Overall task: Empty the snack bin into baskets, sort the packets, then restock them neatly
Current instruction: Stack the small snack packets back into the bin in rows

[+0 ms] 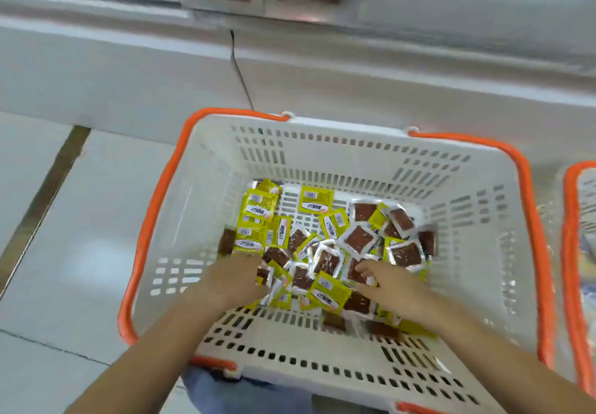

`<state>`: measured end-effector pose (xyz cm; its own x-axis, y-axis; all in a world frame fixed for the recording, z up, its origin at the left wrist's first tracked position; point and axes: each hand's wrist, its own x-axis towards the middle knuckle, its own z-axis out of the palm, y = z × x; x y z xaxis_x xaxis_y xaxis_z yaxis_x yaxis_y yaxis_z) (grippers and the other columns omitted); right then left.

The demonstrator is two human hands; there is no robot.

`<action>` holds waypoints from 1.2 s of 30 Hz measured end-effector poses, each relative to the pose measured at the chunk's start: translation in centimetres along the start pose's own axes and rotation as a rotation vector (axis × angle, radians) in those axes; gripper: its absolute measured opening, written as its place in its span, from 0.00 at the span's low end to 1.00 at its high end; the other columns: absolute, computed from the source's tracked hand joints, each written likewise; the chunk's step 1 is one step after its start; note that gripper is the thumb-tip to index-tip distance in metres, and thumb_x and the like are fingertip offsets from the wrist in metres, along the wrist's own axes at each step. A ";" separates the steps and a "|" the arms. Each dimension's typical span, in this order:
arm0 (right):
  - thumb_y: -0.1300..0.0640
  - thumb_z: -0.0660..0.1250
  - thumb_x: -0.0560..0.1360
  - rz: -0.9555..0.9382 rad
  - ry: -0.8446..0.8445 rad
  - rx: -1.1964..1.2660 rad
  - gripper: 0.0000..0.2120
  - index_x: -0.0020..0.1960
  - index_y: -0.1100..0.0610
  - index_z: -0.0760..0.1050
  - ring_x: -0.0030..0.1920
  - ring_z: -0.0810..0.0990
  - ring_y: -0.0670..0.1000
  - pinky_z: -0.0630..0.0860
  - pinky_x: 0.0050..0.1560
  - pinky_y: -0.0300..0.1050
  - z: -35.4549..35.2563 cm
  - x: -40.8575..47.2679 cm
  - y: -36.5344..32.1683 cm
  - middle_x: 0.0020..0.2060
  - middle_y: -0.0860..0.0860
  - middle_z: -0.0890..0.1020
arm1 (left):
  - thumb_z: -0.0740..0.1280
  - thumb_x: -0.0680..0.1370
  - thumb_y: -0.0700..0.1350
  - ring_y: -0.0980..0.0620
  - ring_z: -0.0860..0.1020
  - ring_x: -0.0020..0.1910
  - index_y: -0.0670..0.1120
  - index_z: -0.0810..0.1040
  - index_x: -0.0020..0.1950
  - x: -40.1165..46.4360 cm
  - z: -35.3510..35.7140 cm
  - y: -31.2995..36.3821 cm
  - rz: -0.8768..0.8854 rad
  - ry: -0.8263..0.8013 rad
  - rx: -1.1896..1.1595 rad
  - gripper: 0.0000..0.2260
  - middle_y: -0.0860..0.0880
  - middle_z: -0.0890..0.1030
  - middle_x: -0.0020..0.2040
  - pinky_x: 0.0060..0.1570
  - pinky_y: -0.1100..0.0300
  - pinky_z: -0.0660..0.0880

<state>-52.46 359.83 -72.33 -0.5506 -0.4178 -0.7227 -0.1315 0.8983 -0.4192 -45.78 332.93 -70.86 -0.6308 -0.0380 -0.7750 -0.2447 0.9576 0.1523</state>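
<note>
Both hands were down inside the white slotted plastic basket with orange handles (322, 142), which stood on the pale tiled floor (80, 220), working through a loose heap of small snack packets (325, 245) on its bottom. The step in hand looked like sorting. To do it well, the person would likely do best to take one kind at a time, lifting packets singly or in small same-faced stacks rather than raking the heap, since the foil looked slippery and the faces were mixed.

The left hand (232, 281) lay palm down at the near-left edge of the heap; its fingers (258, 276) were buried among silver-edged packets, so whether they were pinching one could not be told. The right hand (392, 284) reached in from the near right, its fingers (366, 266) loosely curled and touching a brown-windowed packet (356, 273); a firm pinch could not be confirmed.

Yellow-green packets (258, 216) lay mostly beyond the left fingers, brown-windowed ones (361, 237) beyond the right fingers, and one yellow packet (327, 291) between the two hands. A second orange-rimmed basket (571, 220) stood just to the right.
</note>
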 end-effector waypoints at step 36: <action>0.61 0.63 0.79 -0.094 0.627 1.155 0.11 0.50 0.47 0.80 0.43 0.80 0.43 0.78 0.44 0.40 -2.5 1.8 -1.6 0.44 0.50 0.84 | 0.69 0.75 0.37 0.52 0.83 0.51 0.60 0.64 0.72 4.7 -2.3 7.7 0.134 0.077 -1.409 0.31 0.59 0.80 0.56 0.57 0.54 0.76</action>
<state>-55.34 357.95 -71.55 -0.9053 -0.0575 -0.4208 0.4136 0.1062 -0.9043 -52.30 339.45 -71.93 -0.7345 -0.0297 -0.6780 -0.6701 -0.1258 0.7315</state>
